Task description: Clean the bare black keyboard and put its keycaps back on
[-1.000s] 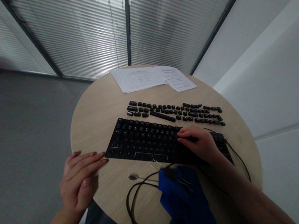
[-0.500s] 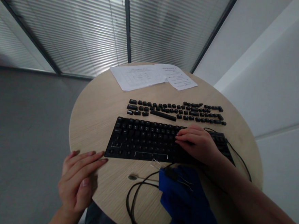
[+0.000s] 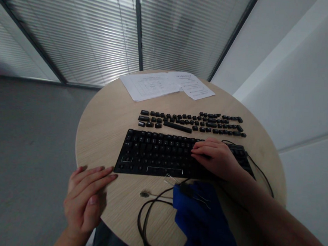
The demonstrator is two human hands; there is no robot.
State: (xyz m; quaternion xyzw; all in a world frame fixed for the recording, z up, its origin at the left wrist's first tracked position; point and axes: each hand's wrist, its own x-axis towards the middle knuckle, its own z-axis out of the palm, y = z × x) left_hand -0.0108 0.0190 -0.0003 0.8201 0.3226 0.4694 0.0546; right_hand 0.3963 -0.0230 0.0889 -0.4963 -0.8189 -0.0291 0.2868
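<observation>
A black keyboard (image 3: 156, 152) lies on the round wooden table, its lower rows showing bare key posts. Over its right part rests my right hand (image 3: 216, 156), fingers bent together at the upper key rows; whether they pinch anything is hidden. My left hand (image 3: 87, 194) holds nothing, its fingers stretched towards the keyboard's lower left corner, fingertips at the edge. Behind the keyboard, loose black keycaps (image 3: 185, 117) lie in rows, with a long space bar (image 3: 177, 127) among them.
Papers (image 3: 152, 85) lie at the back of the table (image 3: 96, 129). In front of the keyboard are a blue cloth (image 3: 204, 223), a wire keycap puller (image 3: 186, 190) on it, a small brush (image 3: 144, 194) and a looped black cable (image 3: 146, 219).
The view has shifted very slightly, so the table's contents appear a little further left. Both hands keep their poses and places at the keyboard.
</observation>
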